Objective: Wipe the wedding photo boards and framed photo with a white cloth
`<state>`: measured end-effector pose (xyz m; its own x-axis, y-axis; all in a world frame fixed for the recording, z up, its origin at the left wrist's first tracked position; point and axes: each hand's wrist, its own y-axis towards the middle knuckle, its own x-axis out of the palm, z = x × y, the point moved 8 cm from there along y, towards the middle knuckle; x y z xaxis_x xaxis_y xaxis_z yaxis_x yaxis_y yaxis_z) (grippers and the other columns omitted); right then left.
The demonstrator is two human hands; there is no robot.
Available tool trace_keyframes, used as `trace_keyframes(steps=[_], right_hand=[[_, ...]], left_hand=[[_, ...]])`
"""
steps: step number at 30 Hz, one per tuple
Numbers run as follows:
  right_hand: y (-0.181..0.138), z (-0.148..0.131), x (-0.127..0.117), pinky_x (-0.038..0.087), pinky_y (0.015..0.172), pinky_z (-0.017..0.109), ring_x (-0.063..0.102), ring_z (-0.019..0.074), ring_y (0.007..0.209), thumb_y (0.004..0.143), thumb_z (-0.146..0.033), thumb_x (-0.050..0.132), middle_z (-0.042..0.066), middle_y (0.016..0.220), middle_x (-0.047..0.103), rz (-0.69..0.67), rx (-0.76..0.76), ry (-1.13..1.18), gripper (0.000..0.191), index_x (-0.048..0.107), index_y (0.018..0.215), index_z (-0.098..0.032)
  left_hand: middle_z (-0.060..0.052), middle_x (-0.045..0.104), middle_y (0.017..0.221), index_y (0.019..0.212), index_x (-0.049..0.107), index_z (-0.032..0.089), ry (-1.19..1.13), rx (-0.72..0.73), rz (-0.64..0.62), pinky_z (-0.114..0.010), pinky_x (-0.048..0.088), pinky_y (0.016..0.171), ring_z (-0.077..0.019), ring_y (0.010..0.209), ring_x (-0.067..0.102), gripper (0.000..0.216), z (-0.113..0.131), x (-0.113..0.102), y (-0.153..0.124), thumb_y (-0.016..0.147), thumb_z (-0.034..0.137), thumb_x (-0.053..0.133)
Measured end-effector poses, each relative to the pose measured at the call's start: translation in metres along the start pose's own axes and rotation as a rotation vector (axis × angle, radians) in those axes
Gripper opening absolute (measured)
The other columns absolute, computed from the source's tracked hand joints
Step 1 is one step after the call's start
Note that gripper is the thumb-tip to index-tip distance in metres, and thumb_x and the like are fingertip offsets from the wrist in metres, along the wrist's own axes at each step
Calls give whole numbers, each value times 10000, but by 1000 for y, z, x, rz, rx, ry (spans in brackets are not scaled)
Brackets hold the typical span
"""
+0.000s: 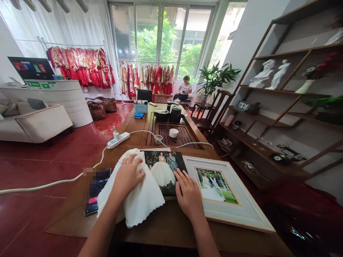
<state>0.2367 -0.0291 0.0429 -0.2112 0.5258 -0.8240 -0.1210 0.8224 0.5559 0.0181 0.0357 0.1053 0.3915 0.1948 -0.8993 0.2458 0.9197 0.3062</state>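
A dark wedding photo print (166, 169) lies flat on the wooden table (171, 228) in front of me. My left hand (128, 175) presses a white cloth (139, 200) onto the print's left part, fingers curled over the cloth. My right hand (189, 191) rests flat on the print's lower right edge with fingers stretched out, holding nothing. To the right lies a white-framed wedding photo (222, 192), touching nothing but the table.
A phone (97, 191) lies left of the cloth. A white power strip (118, 140) and its cable run across the table. Farther back stand a tea tray, kettles (171, 114) and a white cup (173, 132). Shelves (268, 117) stand right; a person sits by the window.
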Motion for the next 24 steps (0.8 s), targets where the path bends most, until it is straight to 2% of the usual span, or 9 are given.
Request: trace_keyframes(steps=[3, 5, 12, 15, 19, 24], right_hand=[[0, 0, 0, 369, 1002, 411, 409, 231, 1305, 943, -229, 328, 18, 1422, 468, 2, -2, 1, 450, 470, 1371, -225], [0, 0, 1, 368, 1004, 411, 402, 230, 1309, 943, -227, 331, 13, 1426, 461, -4, -3, 0, 449, 468, 1371, -220], [0, 0, 6, 369, 1006, 407, 395, 227, 1315, 945, -218, 339, 6, 1438, 445, -29, -6, -4, 452, 447, 1384, -220], [0, -1, 7, 373, 1003, 404, 395, 230, 1317, 945, -202, 329, 6, 1445, 435, -46, -25, 3, 469, 425, 1403, -235], [1, -1, 4, 376, 1002, 405, 400, 231, 1315, 942, -206, 337, 9, 1443, 439, -39, -13, 10, 469, 427, 1402, -239], [1, -2, 1, 367, 1011, 411, 401, 227, 1311, 939, -218, 347, 10, 1432, 455, -25, 4, 8, 448, 462, 1372, -224]], left_hand=[[-92, 477, 1338, 1080, 618, 216, 6, -9, 1, -460, 385, 1022, -310, 1205, 426, 297, 0, -1, 1, 798, 274, 548], [-87, 479, 1334, 1083, 613, 220, -7, 5, -9, -455, 398, 1003, -304, 1208, 420, 297, 10, 3, 2, 796, 263, 545], [-63, 469, 1340, 1100, 590, 236, -78, 197, -73, -434, 424, 972, -295, 1219, 401, 325, 77, 34, 3, 779, 257, 542], [-55, 462, 1353, 1120, 578, 243, -66, 227, -84, -454, 441, 948, -317, 1233, 387, 353, 95, 43, 0, 769, 257, 540], [-49, 467, 1350, 1114, 579, 253, -79, 220, -79, -437, 444, 959, -294, 1231, 401, 342, 91, 41, 0, 774, 256, 540], [-60, 474, 1346, 1081, 602, 244, -70, 131, -43, -441, 430, 990, -289, 1230, 417, 307, 50, 22, 2, 778, 250, 551]])
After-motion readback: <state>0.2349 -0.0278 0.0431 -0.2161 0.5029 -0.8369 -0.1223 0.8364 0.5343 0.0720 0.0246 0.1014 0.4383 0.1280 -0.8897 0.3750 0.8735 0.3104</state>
